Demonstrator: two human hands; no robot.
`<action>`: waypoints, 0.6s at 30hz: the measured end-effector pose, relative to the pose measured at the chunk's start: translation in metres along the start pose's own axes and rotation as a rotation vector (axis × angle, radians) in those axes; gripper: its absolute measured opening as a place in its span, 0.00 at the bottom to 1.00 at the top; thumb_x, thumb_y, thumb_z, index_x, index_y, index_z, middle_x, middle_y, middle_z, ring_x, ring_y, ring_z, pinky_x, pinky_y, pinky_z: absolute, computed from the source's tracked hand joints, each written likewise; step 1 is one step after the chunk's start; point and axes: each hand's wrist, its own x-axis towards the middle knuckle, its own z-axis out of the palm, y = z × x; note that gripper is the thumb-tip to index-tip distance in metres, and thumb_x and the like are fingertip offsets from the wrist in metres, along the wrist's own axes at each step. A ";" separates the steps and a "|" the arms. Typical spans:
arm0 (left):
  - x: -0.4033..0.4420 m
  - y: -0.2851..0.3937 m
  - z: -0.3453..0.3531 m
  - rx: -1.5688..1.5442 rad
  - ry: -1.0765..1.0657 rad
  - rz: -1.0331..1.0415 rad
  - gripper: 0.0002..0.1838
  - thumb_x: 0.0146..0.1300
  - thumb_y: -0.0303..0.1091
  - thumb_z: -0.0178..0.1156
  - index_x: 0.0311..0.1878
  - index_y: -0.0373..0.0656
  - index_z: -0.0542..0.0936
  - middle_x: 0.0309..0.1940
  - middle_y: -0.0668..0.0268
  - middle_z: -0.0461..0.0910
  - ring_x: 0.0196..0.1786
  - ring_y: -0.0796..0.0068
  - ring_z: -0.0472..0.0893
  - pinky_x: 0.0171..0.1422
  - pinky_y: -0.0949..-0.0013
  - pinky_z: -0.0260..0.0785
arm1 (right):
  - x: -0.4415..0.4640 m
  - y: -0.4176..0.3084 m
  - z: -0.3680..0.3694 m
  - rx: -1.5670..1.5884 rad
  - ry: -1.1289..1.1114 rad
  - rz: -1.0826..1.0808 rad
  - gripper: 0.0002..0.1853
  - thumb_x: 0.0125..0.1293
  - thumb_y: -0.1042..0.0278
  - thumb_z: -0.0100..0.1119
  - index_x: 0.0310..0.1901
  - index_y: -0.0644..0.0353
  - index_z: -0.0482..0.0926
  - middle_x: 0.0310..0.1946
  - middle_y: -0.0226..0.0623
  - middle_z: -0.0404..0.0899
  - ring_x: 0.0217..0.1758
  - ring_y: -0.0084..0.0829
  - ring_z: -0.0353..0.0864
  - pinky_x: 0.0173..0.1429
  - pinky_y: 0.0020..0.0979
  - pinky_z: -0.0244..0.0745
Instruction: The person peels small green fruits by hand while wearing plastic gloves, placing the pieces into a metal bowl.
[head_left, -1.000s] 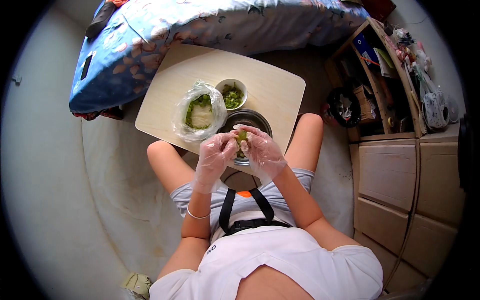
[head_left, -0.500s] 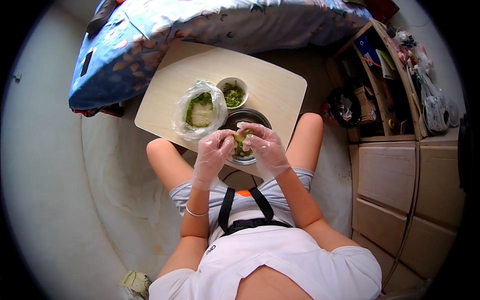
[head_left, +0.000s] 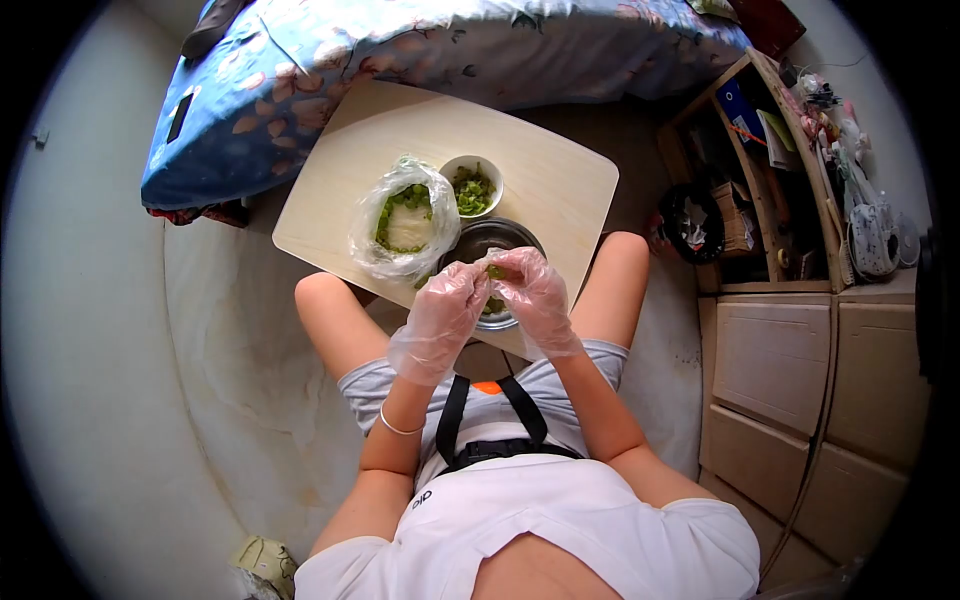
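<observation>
Both my hands wear clear plastic gloves and meet over a steel bowl (head_left: 531,236). My left hand (head_left: 448,308) is closed, its fingertips pinched against those of my right hand. Closed as well, my right hand (head_left: 533,298) pinches a small green plant piece (head_left: 493,271) where the fingertips meet. Its exact kind is too small to tell. More green pieces (head_left: 492,306) show low in the bowl between my hands. Left of the bowl sits an opened clear plastic bag (head_left: 372,245) with green bits around its inside. A white bowl (head_left: 499,190) behind holds green, leafy-looking pieces.
Everything stands on a low pale wooden table (head_left: 330,200) between my knees. Beyond it is a bed with a blue floral cover (head_left: 290,90). On the right are a wooden shelf (head_left: 765,285), a black-lined bin (head_left: 693,225) and brown cabinets (head_left: 770,360).
My hands have shifted slightly up, and my left hand has turned inward, closer to the right. Less of the green piece shows between the fingers now. The bag and bowls stay in place.
</observation>
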 end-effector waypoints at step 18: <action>-0.001 0.001 0.005 0.074 0.076 0.024 0.05 0.62 0.27 0.62 0.41 0.42 0.80 0.32 0.57 0.80 0.35 0.54 0.81 0.39 0.58 0.75 | -0.004 -0.015 0.002 -0.321 -0.048 -0.226 0.15 0.58 0.86 0.64 0.47 0.63 0.79 0.45 0.40 0.77 0.47 0.33 0.83 0.53 0.30 0.82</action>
